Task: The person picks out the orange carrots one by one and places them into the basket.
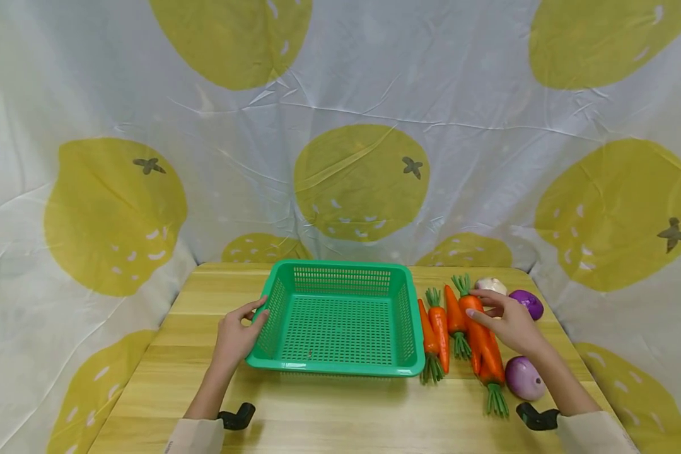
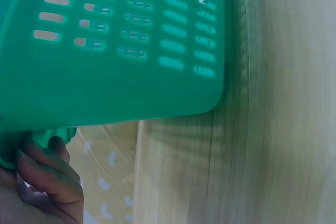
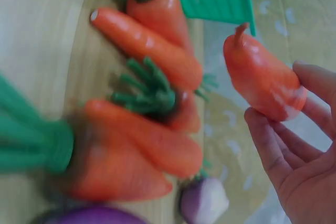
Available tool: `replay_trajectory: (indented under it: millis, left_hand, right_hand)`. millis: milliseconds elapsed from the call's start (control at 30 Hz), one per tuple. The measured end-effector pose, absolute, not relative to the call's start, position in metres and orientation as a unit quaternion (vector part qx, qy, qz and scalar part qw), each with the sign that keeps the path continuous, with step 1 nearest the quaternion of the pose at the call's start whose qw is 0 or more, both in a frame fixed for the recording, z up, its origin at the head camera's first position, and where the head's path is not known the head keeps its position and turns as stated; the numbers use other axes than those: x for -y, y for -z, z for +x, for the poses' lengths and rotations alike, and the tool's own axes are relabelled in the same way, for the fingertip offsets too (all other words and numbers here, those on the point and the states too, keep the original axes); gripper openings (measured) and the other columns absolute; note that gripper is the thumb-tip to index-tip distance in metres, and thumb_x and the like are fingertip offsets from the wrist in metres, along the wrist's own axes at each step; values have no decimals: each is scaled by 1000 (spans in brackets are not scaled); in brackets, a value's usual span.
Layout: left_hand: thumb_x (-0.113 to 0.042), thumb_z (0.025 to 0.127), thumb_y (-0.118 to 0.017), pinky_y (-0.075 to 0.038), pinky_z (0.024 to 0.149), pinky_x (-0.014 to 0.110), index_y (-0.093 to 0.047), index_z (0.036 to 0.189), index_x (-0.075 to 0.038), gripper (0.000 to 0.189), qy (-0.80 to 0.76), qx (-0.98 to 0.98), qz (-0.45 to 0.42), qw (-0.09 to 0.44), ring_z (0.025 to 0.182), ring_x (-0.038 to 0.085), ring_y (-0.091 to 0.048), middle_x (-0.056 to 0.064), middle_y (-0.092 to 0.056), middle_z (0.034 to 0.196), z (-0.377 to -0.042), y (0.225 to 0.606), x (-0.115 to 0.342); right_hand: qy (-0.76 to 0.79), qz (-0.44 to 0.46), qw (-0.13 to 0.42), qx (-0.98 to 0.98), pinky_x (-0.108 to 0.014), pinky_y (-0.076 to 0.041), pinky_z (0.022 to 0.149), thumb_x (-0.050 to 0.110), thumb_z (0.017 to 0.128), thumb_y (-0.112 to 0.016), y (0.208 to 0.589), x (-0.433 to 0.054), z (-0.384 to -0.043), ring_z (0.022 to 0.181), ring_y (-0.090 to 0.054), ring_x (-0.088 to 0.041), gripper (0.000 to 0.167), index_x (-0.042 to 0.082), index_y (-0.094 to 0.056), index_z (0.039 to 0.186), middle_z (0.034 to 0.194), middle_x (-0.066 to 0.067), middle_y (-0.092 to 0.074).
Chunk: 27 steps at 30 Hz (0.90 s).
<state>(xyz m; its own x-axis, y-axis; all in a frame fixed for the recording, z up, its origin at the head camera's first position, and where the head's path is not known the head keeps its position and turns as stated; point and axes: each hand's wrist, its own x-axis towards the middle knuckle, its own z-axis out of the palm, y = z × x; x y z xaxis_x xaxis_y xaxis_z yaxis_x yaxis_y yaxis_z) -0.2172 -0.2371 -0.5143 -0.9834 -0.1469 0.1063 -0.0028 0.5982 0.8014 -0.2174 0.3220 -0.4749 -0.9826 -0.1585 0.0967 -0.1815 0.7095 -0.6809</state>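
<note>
At lower centre, the left hand [image 1: 237, 334] is pinching the green basket rim [image 1: 340, 366] (presumably steadying it), while at lower right the right hand [image 1: 513, 325] is gripping a stemmed orange-red vegetable [image 3: 265, 80] between half-open fingers [image 3: 268, 142].

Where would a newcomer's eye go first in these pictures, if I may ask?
Probably the bright green basket on the table, gripped by the left hand. Next come the vivid orange carrots to its right, one held in the right hand. Big yellow lemons pattern the cloth behind.
</note>
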Motion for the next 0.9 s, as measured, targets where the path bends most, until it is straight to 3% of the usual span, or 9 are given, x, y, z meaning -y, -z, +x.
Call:
replay_trajectory:
  millis: [300, 500, 667, 900]
  left_hand:
    - [-32, 101, -69, -29, 40, 24, -69, 138, -25, 38, 452, 887, 41, 84, 40, 7, -24, 10, -61, 90, -219, 516, 238]
    - [-32, 101, -69, -29, 40, 23, -69, 138, -25, 38, 466, 879, 44, 89, 40, 7, -23, 8, -57, 84, -219, 517, 236]
    - [-32, 101, -69, -28, 40, 22, -68, 139, -25, 39, 481, 871, 43, 88, 42, 6, -22, 6, -56, 83, -220, 518, 235]
    - [-32, 101, -69, -27, 40, 22, -68, 138, -28, 37, 500, 860, 55, 85, 43, 8, -22, 7, -57, 83, -218, 520, 235]
  right_hand:
    - [-426, 88, 4, 900, -50, -60, 87, 45, 100, -67, 472, -284, -228, 115, -66, -43, 55, 18, -58, 146, 143, -23, -58]
    - [-494, 100, -12, 864, -43, -60, 89, 40, 100, -69, 468, -253, -237, 118, -66, -41, 52, 19, -58, 146, 141, -24, -59]
    - [-568, 96, -42, 816, -35, -62, 81, 35, 98, -72, 463, -229, -245, 115, -70, -32, 53, 19, -57, 146, 142, -22, -59]
    - [-588, 100, -63, 800, -40, -62, 82, 36, 98, -73, 455, -192, -252, 114, -70, -33, 52, 17, -58, 144, 148, -19, -54]
